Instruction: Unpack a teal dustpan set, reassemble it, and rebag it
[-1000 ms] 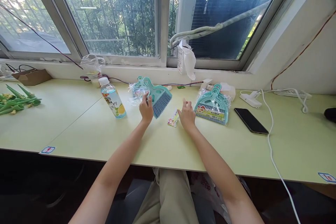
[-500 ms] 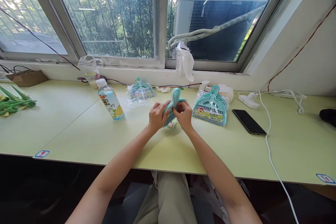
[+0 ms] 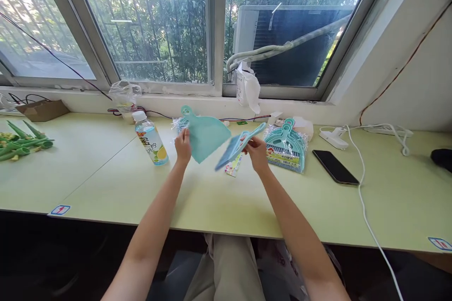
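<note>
My left hand is closed on a teal dustpan, which is raised over the table with its handle ring pointing up and left. In my right hand is a small teal hand brush, tilted, its blue bristles pointing down and left. A gap separates brush and dustpan. Below the brush lies a printed paper label. To the right of my right hand lies a wrapped dustpan and brush set. Another wrapped set is mostly hidden behind the dustpan.
A drink bottle stands left of my left hand. Farther right are a black phone, a white power strip and a white cable. Green plastic stems lie at far left, near a cardboard box. Windows line the back.
The brush and dustpan, together between both hands before, are now apart. My left hand has moved left and up with the dustpan; my right hand has shifted slightly right with the brush.
</note>
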A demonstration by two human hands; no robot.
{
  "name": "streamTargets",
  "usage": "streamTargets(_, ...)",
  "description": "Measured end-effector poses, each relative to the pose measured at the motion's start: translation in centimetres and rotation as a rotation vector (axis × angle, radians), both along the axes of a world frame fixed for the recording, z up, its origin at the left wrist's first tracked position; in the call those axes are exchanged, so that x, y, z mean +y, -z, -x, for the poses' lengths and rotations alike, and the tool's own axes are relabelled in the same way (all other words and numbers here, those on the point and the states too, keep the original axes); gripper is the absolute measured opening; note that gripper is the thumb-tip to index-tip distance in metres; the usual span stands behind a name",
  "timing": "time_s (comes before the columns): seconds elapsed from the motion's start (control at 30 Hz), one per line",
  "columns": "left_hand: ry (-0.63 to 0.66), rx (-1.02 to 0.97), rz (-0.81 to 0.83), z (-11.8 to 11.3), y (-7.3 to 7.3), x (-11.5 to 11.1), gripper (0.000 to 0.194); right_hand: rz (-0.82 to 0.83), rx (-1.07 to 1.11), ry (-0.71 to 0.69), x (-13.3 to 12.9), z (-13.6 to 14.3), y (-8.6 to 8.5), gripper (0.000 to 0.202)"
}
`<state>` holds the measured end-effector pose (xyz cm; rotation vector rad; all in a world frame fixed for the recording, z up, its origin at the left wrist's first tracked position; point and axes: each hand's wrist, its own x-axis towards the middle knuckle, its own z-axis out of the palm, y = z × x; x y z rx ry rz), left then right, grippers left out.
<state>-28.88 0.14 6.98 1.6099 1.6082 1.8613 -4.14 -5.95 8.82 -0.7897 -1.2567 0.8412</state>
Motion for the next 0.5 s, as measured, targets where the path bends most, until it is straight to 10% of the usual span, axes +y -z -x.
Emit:
streamTargets(0.2,0.589,0.067,0.5,1.6,0.9,0.7,0.05,0.173,-0.235,0.053,0.9,-4.2,-0.8,0.046)
streamTargets(0.5,0.644,0.548,0.718,3.0,1.8,0.6,0.043,0.38,-1.393,0.174,1.0,-3.6,0.9,0.045)
